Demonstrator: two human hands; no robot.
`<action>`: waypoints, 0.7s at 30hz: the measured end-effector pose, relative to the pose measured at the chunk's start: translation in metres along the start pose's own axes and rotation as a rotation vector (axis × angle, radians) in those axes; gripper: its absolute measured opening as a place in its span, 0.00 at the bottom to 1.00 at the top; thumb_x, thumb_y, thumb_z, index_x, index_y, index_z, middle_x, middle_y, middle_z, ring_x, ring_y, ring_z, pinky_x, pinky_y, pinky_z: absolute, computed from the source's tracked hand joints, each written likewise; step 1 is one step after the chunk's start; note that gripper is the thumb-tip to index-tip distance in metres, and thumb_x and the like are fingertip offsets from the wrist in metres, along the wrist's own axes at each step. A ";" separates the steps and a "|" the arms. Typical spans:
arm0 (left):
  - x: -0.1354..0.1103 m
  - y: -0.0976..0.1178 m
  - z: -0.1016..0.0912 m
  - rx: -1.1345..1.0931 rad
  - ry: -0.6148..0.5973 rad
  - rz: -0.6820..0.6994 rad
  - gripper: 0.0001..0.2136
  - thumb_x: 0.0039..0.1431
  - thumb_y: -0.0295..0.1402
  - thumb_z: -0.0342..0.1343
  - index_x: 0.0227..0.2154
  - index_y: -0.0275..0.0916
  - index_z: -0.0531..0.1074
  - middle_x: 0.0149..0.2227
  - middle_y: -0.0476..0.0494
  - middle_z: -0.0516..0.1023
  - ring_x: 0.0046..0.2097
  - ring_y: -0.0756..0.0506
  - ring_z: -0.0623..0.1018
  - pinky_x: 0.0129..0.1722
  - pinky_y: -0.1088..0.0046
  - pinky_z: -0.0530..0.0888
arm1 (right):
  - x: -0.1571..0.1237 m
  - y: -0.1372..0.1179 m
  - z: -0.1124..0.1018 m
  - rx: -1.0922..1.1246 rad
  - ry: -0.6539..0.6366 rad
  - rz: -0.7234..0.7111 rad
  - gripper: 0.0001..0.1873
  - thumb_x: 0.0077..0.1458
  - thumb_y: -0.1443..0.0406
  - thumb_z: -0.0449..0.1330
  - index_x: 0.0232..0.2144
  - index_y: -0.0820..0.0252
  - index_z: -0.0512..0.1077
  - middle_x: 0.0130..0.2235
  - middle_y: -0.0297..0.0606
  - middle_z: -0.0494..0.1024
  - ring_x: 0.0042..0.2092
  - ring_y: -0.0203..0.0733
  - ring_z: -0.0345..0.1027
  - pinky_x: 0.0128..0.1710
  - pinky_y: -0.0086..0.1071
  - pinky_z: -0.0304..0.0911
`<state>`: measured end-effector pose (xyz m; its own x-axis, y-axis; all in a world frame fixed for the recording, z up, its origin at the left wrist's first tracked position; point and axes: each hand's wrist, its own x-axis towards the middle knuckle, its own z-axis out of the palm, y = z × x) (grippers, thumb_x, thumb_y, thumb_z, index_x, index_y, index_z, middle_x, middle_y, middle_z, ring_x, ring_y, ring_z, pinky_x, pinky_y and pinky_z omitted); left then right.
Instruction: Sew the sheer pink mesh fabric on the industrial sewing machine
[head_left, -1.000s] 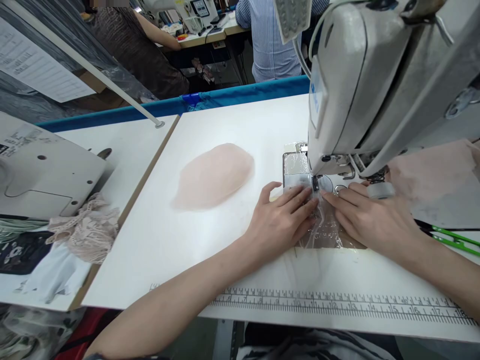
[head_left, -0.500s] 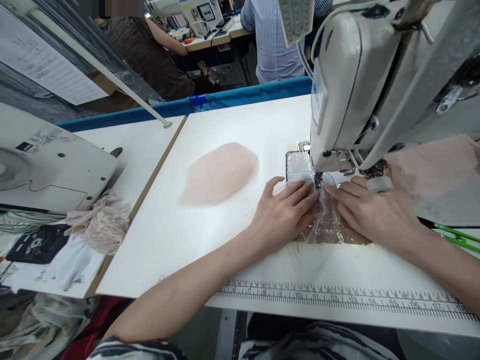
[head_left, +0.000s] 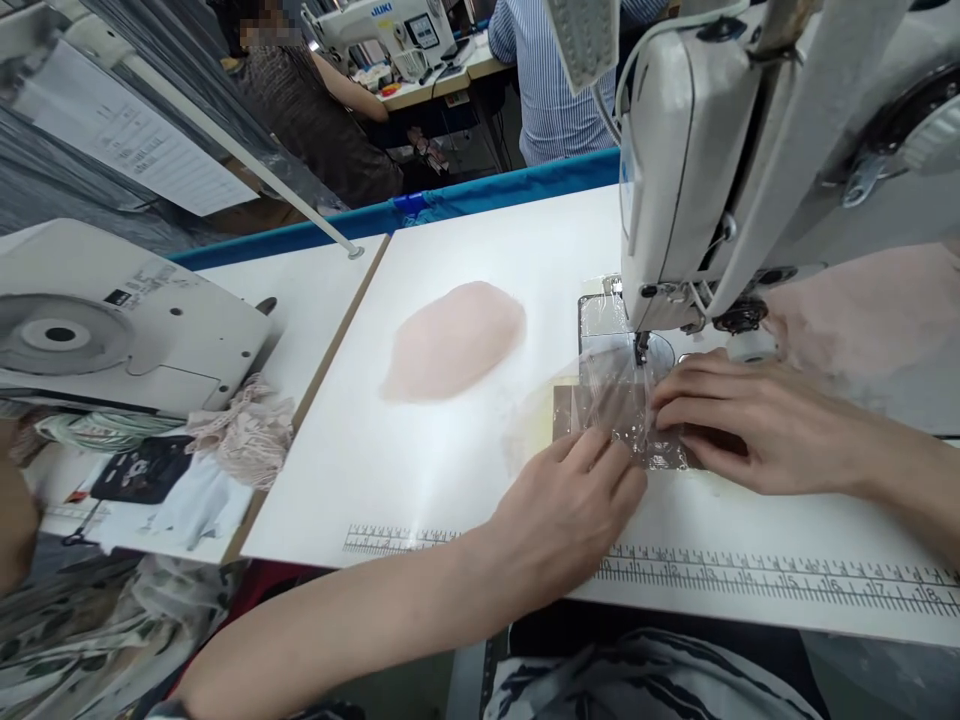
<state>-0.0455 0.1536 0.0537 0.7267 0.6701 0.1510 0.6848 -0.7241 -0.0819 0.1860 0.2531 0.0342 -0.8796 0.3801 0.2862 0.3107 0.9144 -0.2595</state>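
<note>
Touching one sheer cloth [head_left: 606, 385]: left hand [head_left: 566, 505] fingers bunched, right hand [head_left: 757, 415] half-curled, both grips unclear

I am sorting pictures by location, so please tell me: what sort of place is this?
Probably a sewing workshop: a sewing machine stands at the white worktop, a second machine stands behind, and pink fabric lies alongside.

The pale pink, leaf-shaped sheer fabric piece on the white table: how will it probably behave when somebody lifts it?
The pale pink fabric piece is probably floppy, since it lies flat. It looks light: the white table seems to show through it.
</note>
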 end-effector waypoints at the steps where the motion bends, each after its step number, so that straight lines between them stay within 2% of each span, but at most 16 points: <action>1: 0.000 0.001 0.006 0.060 0.069 -0.008 0.06 0.57 0.18 0.53 0.31 0.35 0.67 0.32 0.44 0.74 0.34 0.44 0.74 0.31 0.70 0.73 | -0.001 0.000 0.000 0.004 -0.005 -0.003 0.13 0.63 0.63 0.53 0.44 0.58 0.76 0.50 0.43 0.78 0.50 0.48 0.72 0.49 0.44 0.68; 3: 0.003 -0.002 0.015 0.079 0.176 -0.030 0.09 0.60 0.16 0.48 0.29 0.36 0.66 0.28 0.46 0.74 0.31 0.46 0.73 0.29 0.72 0.70 | -0.001 -0.001 0.001 -0.008 -0.015 -0.006 0.16 0.62 0.56 0.57 0.46 0.58 0.76 0.51 0.46 0.78 0.51 0.52 0.72 0.49 0.47 0.67; 6: 0.011 -0.016 0.014 -0.160 0.209 -0.150 0.12 0.60 0.16 0.42 0.29 0.38 0.64 0.27 0.49 0.72 0.28 0.49 0.70 0.26 0.76 0.66 | 0.000 -0.002 0.002 -0.079 0.006 -0.035 0.22 0.61 0.50 0.58 0.47 0.60 0.75 0.51 0.47 0.78 0.51 0.54 0.72 0.46 0.48 0.68; 10: 0.023 -0.033 0.001 -0.522 0.192 -0.356 0.12 0.56 0.16 0.39 0.28 0.40 0.61 0.26 0.51 0.69 0.27 0.51 0.67 0.26 0.77 0.64 | 0.004 -0.003 0.004 -0.158 0.163 -0.103 0.11 0.67 0.64 0.54 0.38 0.59 0.76 0.39 0.39 0.82 0.42 0.46 0.74 0.36 0.40 0.69; 12: 0.028 -0.036 -0.003 -0.612 0.167 -0.366 0.12 0.56 0.16 0.39 0.27 0.40 0.61 0.26 0.51 0.69 0.28 0.51 0.67 0.27 0.76 0.64 | 0.004 -0.004 0.002 -0.081 0.232 -0.082 0.10 0.67 0.69 0.53 0.37 0.58 0.75 0.35 0.36 0.81 0.37 0.41 0.75 0.33 0.36 0.69; 14: 0.031 -0.039 -0.004 -0.660 0.134 -0.360 0.12 0.56 0.18 0.38 0.30 0.39 0.63 0.29 0.49 0.71 0.30 0.50 0.69 0.29 0.75 0.65 | 0.003 -0.005 0.001 0.040 0.285 -0.023 0.08 0.66 0.68 0.55 0.40 0.57 0.74 0.35 0.34 0.82 0.33 0.37 0.75 0.31 0.32 0.70; 16: 0.035 -0.043 -0.003 -0.683 0.113 -0.382 0.11 0.61 0.21 0.39 0.33 0.38 0.66 0.31 0.48 0.74 0.31 0.50 0.71 0.30 0.74 0.66 | 0.002 -0.006 -0.001 0.101 0.381 0.048 0.05 0.66 0.68 0.57 0.39 0.56 0.73 0.32 0.32 0.81 0.29 0.34 0.74 0.28 0.29 0.70; 18: 0.041 -0.050 -0.002 -0.688 0.087 -0.410 0.11 0.68 0.30 0.42 0.32 0.38 0.67 0.29 0.49 0.73 0.29 0.50 0.70 0.28 0.74 0.63 | 0.002 -0.006 -0.001 0.080 0.487 0.118 0.05 0.66 0.67 0.57 0.37 0.56 0.72 0.27 0.31 0.79 0.25 0.33 0.73 0.24 0.28 0.67; 21: 0.050 -0.063 0.001 -0.636 -0.008 -0.371 0.16 0.66 0.43 0.53 0.25 0.38 0.65 0.25 0.52 0.68 0.25 0.52 0.65 0.25 0.74 0.59 | 0.003 -0.006 0.002 0.038 0.548 0.181 0.05 0.66 0.67 0.57 0.36 0.57 0.72 0.27 0.34 0.79 0.26 0.36 0.74 0.22 0.30 0.65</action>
<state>-0.0521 0.2332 0.0656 0.4552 0.8890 0.0507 0.7234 -0.4024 0.5611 0.1808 0.2487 0.0349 -0.4953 0.5561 0.6674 0.4167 0.8262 -0.3792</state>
